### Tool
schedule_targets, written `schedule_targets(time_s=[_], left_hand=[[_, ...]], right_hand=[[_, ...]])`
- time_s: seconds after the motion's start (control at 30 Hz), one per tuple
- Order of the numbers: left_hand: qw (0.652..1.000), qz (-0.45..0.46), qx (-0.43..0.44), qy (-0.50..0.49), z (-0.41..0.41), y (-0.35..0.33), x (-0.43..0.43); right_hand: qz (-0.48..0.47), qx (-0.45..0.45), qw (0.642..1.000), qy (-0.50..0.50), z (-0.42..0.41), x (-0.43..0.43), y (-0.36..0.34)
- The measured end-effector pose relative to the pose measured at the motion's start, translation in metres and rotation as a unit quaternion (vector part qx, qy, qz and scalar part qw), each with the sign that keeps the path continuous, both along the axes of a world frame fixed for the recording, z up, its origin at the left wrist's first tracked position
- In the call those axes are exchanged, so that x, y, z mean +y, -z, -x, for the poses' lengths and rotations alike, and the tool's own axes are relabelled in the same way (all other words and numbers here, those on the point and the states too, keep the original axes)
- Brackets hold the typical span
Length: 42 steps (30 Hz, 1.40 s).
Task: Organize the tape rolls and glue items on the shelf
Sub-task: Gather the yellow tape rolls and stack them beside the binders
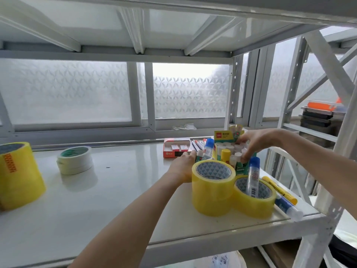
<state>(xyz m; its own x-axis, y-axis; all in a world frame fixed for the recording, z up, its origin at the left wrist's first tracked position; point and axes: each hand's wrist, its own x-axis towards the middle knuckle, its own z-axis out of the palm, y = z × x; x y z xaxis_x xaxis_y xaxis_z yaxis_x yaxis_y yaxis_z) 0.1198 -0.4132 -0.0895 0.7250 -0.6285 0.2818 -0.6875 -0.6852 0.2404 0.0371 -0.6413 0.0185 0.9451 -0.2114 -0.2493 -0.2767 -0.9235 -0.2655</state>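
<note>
A red cardboard box (pixel 176 149) lies open with small packets inside, and a few pens (pixel 198 145) lie just beside it on its right. Behind stands a patterned frosted window (pixel 189 93), with a crumpled white scrap (pixel 184 127) on its sill. On the neighbouring rack (pixel 309 130), dark stacked trays (pixel 318 120) carry an orange-lidded case (pixel 321 105).

Taking the middle of the shelf board (pixel 116 190) as dial centre, a tall tape stack (pixel 18 175) stands at 9 o'clock and a pile of flat tape rolls (pixel 75 160) at 10. A small carton (pixel 176 147) lies at 1, the glue-stick box (pixel 231 151) just beside it at 2. Before that box two rolls touch: the taller roll (pixel 213 187) left, the lower roll (pixel 255 202) right, a glue bottle (pixel 254 171) standing in its core. Two glue tubes (pixel 280 190) lie at its 3 o'clock.
</note>
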Motion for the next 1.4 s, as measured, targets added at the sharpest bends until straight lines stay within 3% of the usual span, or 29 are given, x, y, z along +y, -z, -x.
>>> schedule_targets(time_s=[0.17, 0.27, 0.37, 0.5, 0.6, 0.67, 0.73, 0.97, 1.07, 1.4], left_hand=[[0.992, -0.001, 0.123, 0.038, -0.001, -0.019, 0.024], [0.996, -0.025, 0.084, 0.014, -0.002, -0.044, 0.071], [0.993, -0.074, 0.006, -0.088, -0.004, -0.072, 0.157], [0.947, -0.157, -0.120, -0.254, 0.000, -0.108, 0.286], [0.905, -0.213, -0.096, -0.355, 0.005, -0.124, 0.368], [0.897, -0.227, -0.040, -0.376, 0.003, -0.122, 0.408], [0.917, -0.196, 0.002, -0.348, -0.002, -0.113, 0.432], [0.961, -0.048, 0.001, -0.272, -0.023, -0.078, 0.445], [0.965, 0.037, -0.027, -0.257, -0.024, -0.063, 0.459], [0.957, 0.143, 0.016, -0.253, -0.025, -0.034, 0.457]], right_hand=[[0.030, 0.026, 0.999, -0.002, 0.012, 0.014, -0.011], [0.122, -0.011, 0.992, 0.005, 0.017, 0.036, -0.029], [0.150, -0.093, 0.984, -0.029, 0.005, 0.089, -0.047], [0.083, -0.173, 0.968, -0.164, -0.039, 0.205, -0.037], [0.033, -0.172, 0.957, -0.233, -0.079, 0.295, -0.008], [0.031, -0.173, 0.951, -0.256, -0.104, 0.344, 0.012], [0.028, -0.180, 0.947, -0.265, -0.126, 0.382, 0.031], [0.102, -0.193, 0.944, -0.248, -0.183, 0.448, 0.067], [0.081, -0.196, 0.947, -0.241, -0.194, 0.461, 0.078], [0.103, -0.175, 0.936, -0.286, -0.166, 0.481, 0.077]])
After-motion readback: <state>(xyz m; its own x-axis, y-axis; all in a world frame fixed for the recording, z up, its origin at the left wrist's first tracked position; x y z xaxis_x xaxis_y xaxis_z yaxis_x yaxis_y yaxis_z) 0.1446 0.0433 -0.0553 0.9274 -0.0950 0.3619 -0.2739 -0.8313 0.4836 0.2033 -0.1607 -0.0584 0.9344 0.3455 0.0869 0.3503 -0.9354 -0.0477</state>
